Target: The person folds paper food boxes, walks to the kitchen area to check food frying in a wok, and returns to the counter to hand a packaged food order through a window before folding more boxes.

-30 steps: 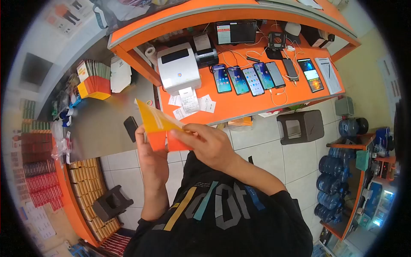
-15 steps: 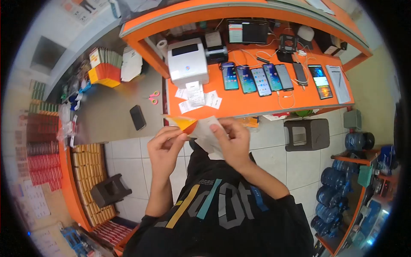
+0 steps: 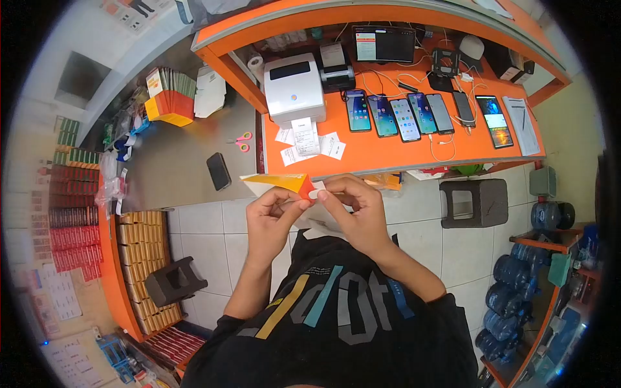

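My left hand (image 3: 275,216) is closed on a yellow-and-orange folded paper (image 3: 288,183), pinching it between thumb and fingers. The paper has a pale end pointing left. At its orange right end, my right hand (image 3: 354,210) pinches a small white piece of paper (image 3: 317,192) between thumb and forefinger. Whitish paper (image 3: 320,220) hangs below and behind the fingers, partly hidden; I cannot tell if it is joined to the white piece. Both hands are close together above my lap, in front of the orange counter (image 3: 381,147).
On the orange counter stand a white label printer (image 3: 292,94), printed slips (image 3: 332,146), several phones (image 3: 404,121) and a clipboard (image 3: 521,126). Grey counter: pink scissors (image 3: 242,142), black phone (image 3: 218,171), yellow-orange folders (image 3: 169,108). Stools (image 3: 474,204) stand on the floor either side.
Both hands have come closer together, and the left has turned the yellow-and-orange paper so it lies flatter, pointing left. The right fingers now meet its orange end. The view has shifted slightly.
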The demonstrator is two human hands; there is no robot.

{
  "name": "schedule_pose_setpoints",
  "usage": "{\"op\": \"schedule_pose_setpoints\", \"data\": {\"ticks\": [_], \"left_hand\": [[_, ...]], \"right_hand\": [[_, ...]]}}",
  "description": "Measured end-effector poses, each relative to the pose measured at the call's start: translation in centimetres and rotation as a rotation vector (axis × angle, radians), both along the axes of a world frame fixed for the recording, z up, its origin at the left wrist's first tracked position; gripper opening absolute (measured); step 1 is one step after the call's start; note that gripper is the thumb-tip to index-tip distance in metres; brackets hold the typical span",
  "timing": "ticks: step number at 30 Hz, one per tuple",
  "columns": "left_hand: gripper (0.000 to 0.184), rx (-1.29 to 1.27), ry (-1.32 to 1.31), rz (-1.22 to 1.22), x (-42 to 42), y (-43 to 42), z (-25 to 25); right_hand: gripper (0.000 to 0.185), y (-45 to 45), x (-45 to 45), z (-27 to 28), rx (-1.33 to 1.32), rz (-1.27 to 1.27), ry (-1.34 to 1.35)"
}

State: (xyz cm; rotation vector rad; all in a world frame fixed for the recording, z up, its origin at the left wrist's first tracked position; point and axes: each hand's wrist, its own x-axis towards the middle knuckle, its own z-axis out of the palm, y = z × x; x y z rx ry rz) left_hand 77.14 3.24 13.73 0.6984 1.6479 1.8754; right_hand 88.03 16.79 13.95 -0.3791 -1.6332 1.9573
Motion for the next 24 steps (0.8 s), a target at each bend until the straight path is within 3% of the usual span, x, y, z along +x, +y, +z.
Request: {"op": "schedule_pose_setpoints", "data": {"ticks": [5, 9, 15, 20, 21, 22, 24], "left_hand": [[0.013, -0.127, 0.163, 0.022, 0.7, -0.2, 1.0], [0.013, -0.047, 0.211, 0.089, 0.9, -0.5, -0.5], [0.014, -0.017, 0.151, 0.138, 1.0, 0.1, -1.9], [0.014, -0.046, 0.277, 0.153, 1.7, 0.9, -2.1], [0.013, -0.059, 0.399, 0.124, 1.9, 1.0, -2.2], [0.012, -0.072, 0.521, 0.097, 2.0, 1.2, -2.2], [0.013, -0.023, 0.465, 0.105, 2.4, 2.0, -2.2]], "right_hand": [[0.009, 0.1, 0.1, -0.7, 0.106, -0.038, 0.031], [0.009, 0.5, 0.7, -0.1, 0.329, -0.030, 0.002], [0.012, 0.7, 0.9, -0.9, 0.438, -0.143, 0.019], [0.021, 0.4, 1.6, -1.2, 0.443, -0.164, -0.068], [0.021, 0.5, 1.7, -1.4, 0.449, -0.173, -0.071], [0.020, 0.4, 1.6, -1.8, 0.347, -0.172, -0.068], [0.019, 0.1, 1.4, -2.3, 0.246, -0.174, -0.062]]}}
